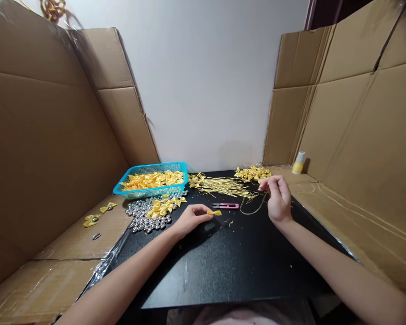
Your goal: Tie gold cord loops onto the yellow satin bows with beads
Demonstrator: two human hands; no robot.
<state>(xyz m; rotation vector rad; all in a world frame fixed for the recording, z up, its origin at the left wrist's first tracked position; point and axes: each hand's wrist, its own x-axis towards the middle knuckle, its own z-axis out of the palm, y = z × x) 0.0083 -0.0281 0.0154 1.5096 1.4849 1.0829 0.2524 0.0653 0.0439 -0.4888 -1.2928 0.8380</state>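
My left hand [193,220] pinches a small yellow ribbon bow [215,213] between thumb and fingertips, just above the black table [230,257]. To the right, my right hand [278,198] is raised with its fingers bent together; whatever they grip, if anything, is too small to make out. A thin yellowish thread [246,212] loops on the table just left of that hand. Between the hands lie thread snips [229,206] with a pink handle. A bundle of gold twist ties [223,186] is spread behind them.
At the back left stands a blue basket [149,195] of yellow bows, with silver beads [145,216] and loose bows [164,207] before it. More bows [252,173] are piled at the back right, near a thread spool [298,162]. Cardboard walls [368,113] flank both sides.
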